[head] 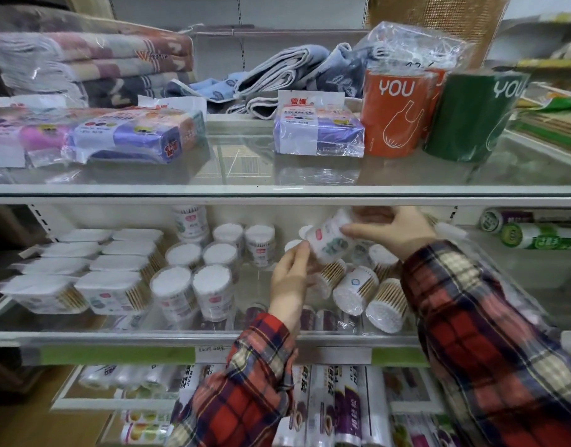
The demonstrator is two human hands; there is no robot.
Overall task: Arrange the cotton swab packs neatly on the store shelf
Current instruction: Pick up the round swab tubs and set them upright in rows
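On the middle glass shelf (116,338), several round cotton swab tubs (193,285) stand upright in rows, and flat rectangular swab packs (110,291) lie in two columns at the left. More round tubs (358,290) lie tipped over on their sides to the right. Both hands hold one round swab tub (329,240) tilted in the air above the tipped ones. My right hand (394,230) grips its upper right side with curled fingers. My left hand (290,279) pinches its lower left end.
The glass shelf above carries wrapped bag packs (319,133), orange and green rolls (394,114), and folded towels (90,59). Green rolls (536,233) lie at the far right of the middle shelf. Cling wrap rolls (342,411) fill the shelf below.
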